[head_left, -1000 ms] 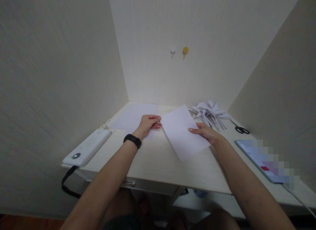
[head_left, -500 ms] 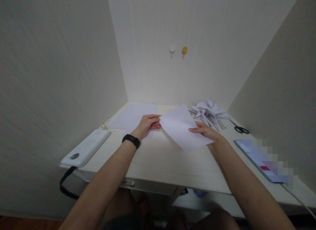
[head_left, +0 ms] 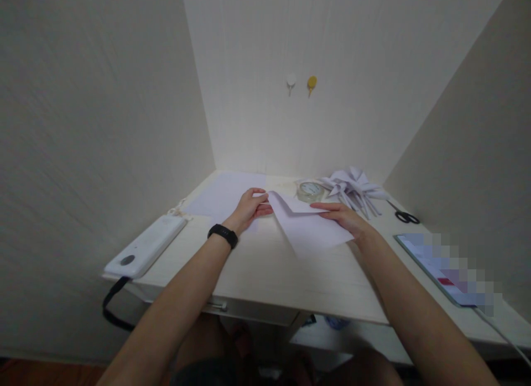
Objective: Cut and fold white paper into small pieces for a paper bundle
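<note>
Between my two hands a sheet of white paper (head_left: 309, 231) is held above the desk, its far edge bent over toward me. My left hand (head_left: 252, 206), with a black band on the wrist, pinches the sheet's left corner. On the right side my right hand (head_left: 338, 215) grips the sheet, fingers lying along the bent-over edge. Behind the sheet lies a roll of clear tape (head_left: 310, 191). More white paper sheets (head_left: 226, 192) lie flat beyond my left hand.
Folded white paper pieces (head_left: 354, 188) lie in a heap at the back right, near black-handled scissors (head_left: 406, 217). A tablet (head_left: 431, 270) with a cable lies at the right. A white device (head_left: 147, 248) with a black strap rests on the desk's (head_left: 257, 275) left side.
The sheet's far part has been bent over toward me, so the tape roll behind it now shows. My right hand has shifted slightly, its fingers now along the bend.
</note>
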Action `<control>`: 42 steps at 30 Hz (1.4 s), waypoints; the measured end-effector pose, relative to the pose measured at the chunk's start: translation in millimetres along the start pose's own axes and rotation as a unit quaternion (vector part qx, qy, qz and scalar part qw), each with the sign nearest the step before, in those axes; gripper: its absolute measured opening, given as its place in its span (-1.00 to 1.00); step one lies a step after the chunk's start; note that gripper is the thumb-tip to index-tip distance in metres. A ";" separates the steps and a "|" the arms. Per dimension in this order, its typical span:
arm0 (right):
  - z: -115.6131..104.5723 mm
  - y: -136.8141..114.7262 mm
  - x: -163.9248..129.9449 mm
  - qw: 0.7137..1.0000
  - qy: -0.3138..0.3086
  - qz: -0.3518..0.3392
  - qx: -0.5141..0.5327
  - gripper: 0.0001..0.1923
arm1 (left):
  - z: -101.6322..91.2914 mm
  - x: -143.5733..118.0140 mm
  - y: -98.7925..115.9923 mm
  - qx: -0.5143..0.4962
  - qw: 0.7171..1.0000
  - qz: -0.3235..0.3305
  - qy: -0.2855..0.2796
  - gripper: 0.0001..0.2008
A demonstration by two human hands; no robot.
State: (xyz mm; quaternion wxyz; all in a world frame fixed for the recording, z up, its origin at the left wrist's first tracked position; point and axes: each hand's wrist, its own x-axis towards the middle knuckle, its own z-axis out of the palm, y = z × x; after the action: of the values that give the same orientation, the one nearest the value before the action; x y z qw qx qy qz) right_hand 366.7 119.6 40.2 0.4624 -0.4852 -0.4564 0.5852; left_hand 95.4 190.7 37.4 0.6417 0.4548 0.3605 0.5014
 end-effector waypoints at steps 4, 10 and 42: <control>18.4 7.0 5.5 0.994 0.052 -0.087 -0.031 -0.57 | 6.4 -1.9 -5.5 0.002 1.000 0.004 -0.019 -0.64; 40.5 16.9 6.2 0.964 0.046 -0.214 -0.148 -0.67 | 16.2 -9.6 -10.5 0.071 0.996 0.051 -0.016 -0.54; 70.5 21.0 -2.3 0.971 0.145 -0.179 0.066 -0.28 | 45.5 -34.3 -25.2 0.240 0.950 0.202 -0.010 -0.66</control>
State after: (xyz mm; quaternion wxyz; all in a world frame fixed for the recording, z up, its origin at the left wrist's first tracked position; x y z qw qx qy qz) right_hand 295.0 108.0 27.8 0.6515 -0.4437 -0.4245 0.4455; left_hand 137.0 145.2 28.6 0.4026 0.6633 0.3648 0.5147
